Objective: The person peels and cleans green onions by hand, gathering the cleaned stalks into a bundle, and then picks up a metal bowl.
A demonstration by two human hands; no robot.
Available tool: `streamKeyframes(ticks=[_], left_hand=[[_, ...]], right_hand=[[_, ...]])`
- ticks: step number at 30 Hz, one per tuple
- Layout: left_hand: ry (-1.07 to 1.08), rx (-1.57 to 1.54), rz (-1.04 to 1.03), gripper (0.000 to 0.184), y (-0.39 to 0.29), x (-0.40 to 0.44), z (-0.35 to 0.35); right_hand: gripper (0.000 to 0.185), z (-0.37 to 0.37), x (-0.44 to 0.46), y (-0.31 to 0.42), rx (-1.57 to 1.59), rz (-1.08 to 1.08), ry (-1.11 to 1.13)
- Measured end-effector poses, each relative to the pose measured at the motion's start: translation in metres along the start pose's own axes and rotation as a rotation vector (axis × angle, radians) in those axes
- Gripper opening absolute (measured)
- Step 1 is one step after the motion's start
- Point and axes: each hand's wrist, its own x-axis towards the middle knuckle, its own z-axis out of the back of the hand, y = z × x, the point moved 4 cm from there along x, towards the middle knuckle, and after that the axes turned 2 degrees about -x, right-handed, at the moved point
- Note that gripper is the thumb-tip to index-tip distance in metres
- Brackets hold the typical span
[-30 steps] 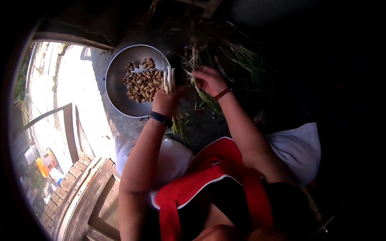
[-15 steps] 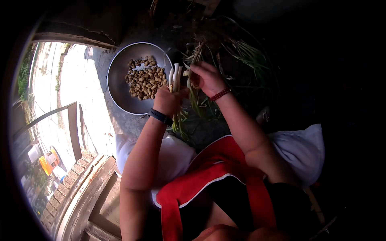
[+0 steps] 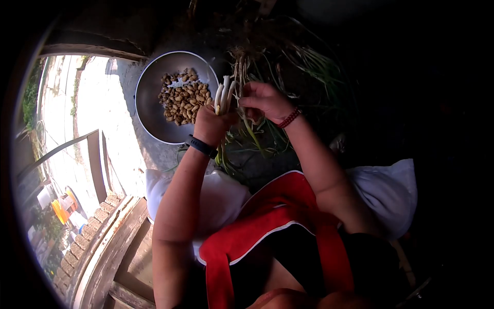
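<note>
My left hand (image 3: 210, 125), with a dark band on its wrist, is closed around several scallions (image 3: 225, 92). Their white ends point up past my fingers, and green leaves hang below. Just to the right, my right hand (image 3: 268, 104), wearing a red beaded bracelet, has its fingers pinched on another scallion (image 3: 244, 103) with a thin, dry-looking stalk. My fingertips partly hide that stalk. Beside my left hand stands a wide metal bowl (image 3: 149, 116) holding unshelled peanuts (image 3: 186, 102).
Loose green scallions (image 3: 321, 69) lie on the dark ground beyond my right hand. A white cloth (image 3: 383, 190) and a red apron (image 3: 257, 232) cover my lap. At lower left is a wooden frame (image 3: 110, 252). Deep shadow hides the right side.
My right hand has shifted slightly right and its fingers have turned inward. The short pale end between my hands no longer shows there. My left hand has barely moved.
</note>
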Motion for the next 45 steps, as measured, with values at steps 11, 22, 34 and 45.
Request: streamKeyframes(ticks=[11,22,34,45], left_hand=[[-0.17,0.229,-0.175,0.013,0.032,0.008,0.0],[0.004,-0.163,0.054,0.01,0.01,-0.009,-0.008],[-0.032,-0.012,0.109,0.013,0.002,-0.012,0.002],[0.106,0.062,0.111,0.013,-0.02,-0.033,0.0]], right_hand=[[0.009,-0.011,-0.005,-0.008,0.216,-0.013,-0.107],[0.014,-0.025,-0.003,-0.011,-0.093,0.13,-0.122],[0.017,0.032,0.003,0.007,-0.507,0.236,-0.075],[0.027,0.238,-0.017,0.031,-0.801,0.123,-1.046]])
